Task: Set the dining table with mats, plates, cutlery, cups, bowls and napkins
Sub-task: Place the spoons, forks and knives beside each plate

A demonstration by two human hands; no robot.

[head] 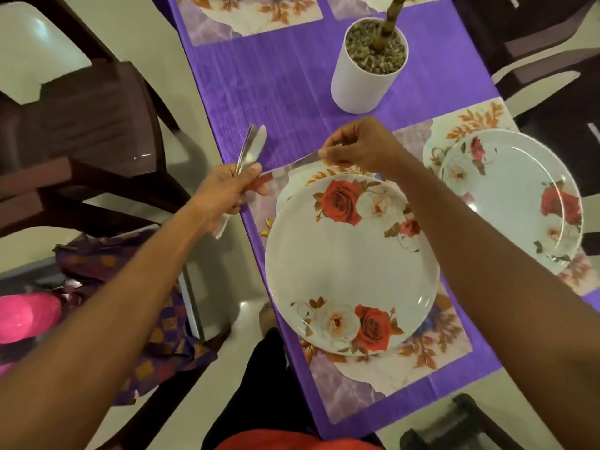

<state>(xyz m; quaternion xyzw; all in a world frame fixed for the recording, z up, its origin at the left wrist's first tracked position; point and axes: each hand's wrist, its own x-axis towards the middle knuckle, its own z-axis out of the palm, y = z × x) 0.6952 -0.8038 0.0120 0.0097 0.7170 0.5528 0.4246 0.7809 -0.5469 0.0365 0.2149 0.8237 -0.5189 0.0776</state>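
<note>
Head view: your right hand [360, 151] pinches a knife [302, 161] between narrow fingers [328, 153]. Its long axis slants down-left toward your left hand [224, 193], which grips bundled cutlery [251, 147]. The knife lies just past the plate [350, 264]'s upper rim, over the mat [357, 384].

Both arms are bare from the left hand [224, 196] and right hand [363, 147] back to the frame's edge — lower down a red top [292, 441] shows at the bottom, with black trousers [259, 384] on the leg.
</note>
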